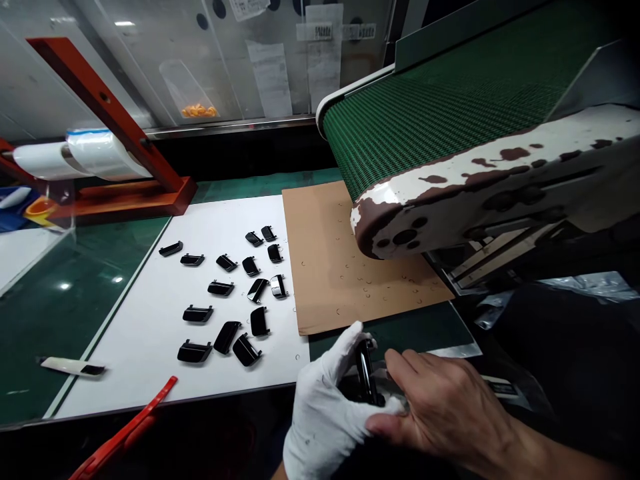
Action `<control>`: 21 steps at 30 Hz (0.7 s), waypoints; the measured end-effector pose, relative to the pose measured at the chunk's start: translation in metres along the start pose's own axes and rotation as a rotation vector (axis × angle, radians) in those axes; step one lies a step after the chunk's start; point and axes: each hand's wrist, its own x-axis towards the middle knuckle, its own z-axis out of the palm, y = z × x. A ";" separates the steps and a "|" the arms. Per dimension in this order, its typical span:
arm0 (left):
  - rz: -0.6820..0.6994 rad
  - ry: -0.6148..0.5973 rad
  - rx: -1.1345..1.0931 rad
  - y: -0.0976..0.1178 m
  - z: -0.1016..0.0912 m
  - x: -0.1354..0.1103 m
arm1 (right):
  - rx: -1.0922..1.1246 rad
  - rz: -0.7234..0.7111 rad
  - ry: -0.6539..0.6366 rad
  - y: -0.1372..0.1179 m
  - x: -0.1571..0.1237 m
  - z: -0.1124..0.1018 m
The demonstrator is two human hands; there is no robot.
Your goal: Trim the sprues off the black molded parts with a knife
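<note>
A small glossy black plastic part [367, 373] is held upright between the thumb and fingers of my left hand [325, 407], which wears a white glove. Close against its right side is my right hand [445, 400], bare, with curled fingers and the thumb near the glove's fingertips. Whatever those right fingers grip is hidden from this angle. Several similar black plastic parts [195, 352] lie spread over a white sheet [135, 347] to the left of my hands.
A brown cardboard sheet [325, 267] with small curled shavings lies under the end of a green conveyor belt [400, 127]. An orange stand [170, 193] carries rolls of clear film [105, 153]. A white-handled knife [73, 366] and a red strip-like tool [135, 423] are at left.
</note>
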 end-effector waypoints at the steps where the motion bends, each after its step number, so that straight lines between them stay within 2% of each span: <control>1: 0.000 -0.002 -0.003 0.000 0.000 0.000 | -0.002 0.000 0.000 0.000 0.000 0.000; 7: -0.004 -0.019 -0.008 -0.006 0.001 -0.001 | 0.002 -0.010 -0.064 0.001 -0.003 0.001; 13: -0.099 -0.006 -0.100 -0.010 0.005 -0.005 | 0.121 0.011 -0.090 0.001 -0.007 0.006; 17: -0.141 -0.024 -0.263 -0.005 0.008 -0.004 | 0.320 0.082 -0.095 -0.003 -0.007 0.006; 21: -0.111 -0.025 -0.318 0.000 0.009 -0.003 | 0.582 0.246 0.009 -0.011 -0.010 0.003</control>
